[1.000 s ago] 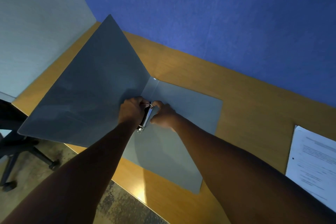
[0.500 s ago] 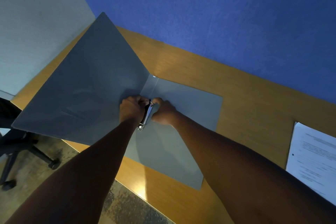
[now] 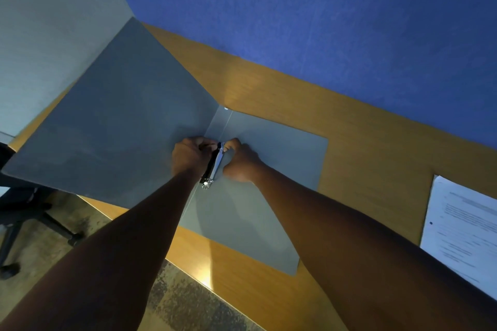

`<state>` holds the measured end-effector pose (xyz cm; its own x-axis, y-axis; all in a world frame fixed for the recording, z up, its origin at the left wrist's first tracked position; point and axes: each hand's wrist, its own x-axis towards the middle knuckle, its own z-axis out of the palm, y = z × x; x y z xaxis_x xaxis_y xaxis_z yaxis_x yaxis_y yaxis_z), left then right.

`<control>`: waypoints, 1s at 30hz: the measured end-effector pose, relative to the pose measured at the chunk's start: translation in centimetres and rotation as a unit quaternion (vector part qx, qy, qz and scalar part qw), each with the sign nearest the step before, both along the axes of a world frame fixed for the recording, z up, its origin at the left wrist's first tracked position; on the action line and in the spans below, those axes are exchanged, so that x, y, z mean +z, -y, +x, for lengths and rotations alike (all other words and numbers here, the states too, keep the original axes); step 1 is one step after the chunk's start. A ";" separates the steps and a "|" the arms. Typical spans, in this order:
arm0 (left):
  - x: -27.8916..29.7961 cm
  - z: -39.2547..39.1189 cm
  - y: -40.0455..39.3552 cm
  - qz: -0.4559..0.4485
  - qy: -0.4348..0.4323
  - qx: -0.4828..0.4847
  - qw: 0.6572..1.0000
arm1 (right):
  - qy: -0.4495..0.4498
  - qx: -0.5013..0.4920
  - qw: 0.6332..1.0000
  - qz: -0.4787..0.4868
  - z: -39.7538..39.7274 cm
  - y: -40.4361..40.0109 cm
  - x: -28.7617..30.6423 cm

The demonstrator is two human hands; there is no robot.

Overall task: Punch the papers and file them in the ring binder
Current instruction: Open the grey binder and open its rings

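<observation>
Both hands on the ring clip of the open binder

The grey ring binder lies open on the wooden desk, its left cover tilted up off the desk and hanging past the near-left edge, the right cover flat. The left hand and right hand sit either side of the metal ring mechanism on the spine, fingers curled in and gripping it at its far end; can't tell if the rings are open or closed. The papers are well apart at the right edge of the desk, printed side up. An office chair base shows on the floor, near left.
</observation>
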<state>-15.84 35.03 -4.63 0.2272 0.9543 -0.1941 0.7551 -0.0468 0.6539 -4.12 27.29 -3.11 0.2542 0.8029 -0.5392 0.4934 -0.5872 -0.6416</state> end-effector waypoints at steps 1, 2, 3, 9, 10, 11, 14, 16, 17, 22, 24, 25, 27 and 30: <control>0.0 0.0 0.0 -0.001 0.002 -0.001 1.000 | -0.006 -0.001 1.000 -0.002 0.1 0.1 0.0; -0.1 0.0 0.1 0.000 0.002 0.000 1.000 | -0.012 -0.003 1.000 -0.004 0.1 0.1 0.0; 0.0 0.1 0.1 0.002 0.000 0.002 1.000 | -0.016 -0.005 1.000 -0.005 0.1 0.1 0.0; -0.2 -0.1 0.0 0.015 -0.021 -0.024 0.999 | -0.027 -0.034 0.999 0.001 -0.2 0.4 0.0; -0.1 -0.1 0.0 0.019 -0.027 -0.030 0.999 | -0.030 -0.039 0.999 0.001 -0.3 0.4 -0.1; 0.0 -0.1 0.1 0.025 -0.033 -0.035 0.999 | -0.031 -0.044 0.999 0.000 -0.3 0.4 -0.1; 0.3 -0.1 0.5 0.032 -0.046 -0.045 0.997 | -0.026 -0.050 0.998 0.001 -0.6 0.6 -0.2; 0.7 -0.1 0.7 0.030 -0.056 -0.042 0.997 | -0.030 -0.056 0.998 0.005 -0.9 0.9 -0.2; 0.8 -0.1 0.8 0.026 -0.059 -0.038 0.997 | -0.037 -0.065 0.997 0.008 -1.1 1.1 -0.3; 1.6 -0.2 1.3 0.038 -0.084 -0.048 0.995 | -0.086 -0.137 0.986 0.034 -1.4 2.5 -0.8; 2.1 0.1 1.7 0.048 -0.102 -0.052 0.992 | -0.101 -0.157 0.982 0.043 -1.4 3.2 -0.8; 2.5 0.2 1.9 0.052 -0.111 -0.053 0.991 | -0.106 -0.164 0.980 0.045 -1.3 3.7 -0.7; 3.1 0.5 2.2 0.059 -0.122 -0.053 0.989 | -0.107 -0.175 0.978 0.046 -0.9 4.5 -0.6; 4.1 0.9 2.4 0.067 -0.106 -0.032 0.992 | -0.101 -0.190 0.975 0.049 -0.1 6.0 0.2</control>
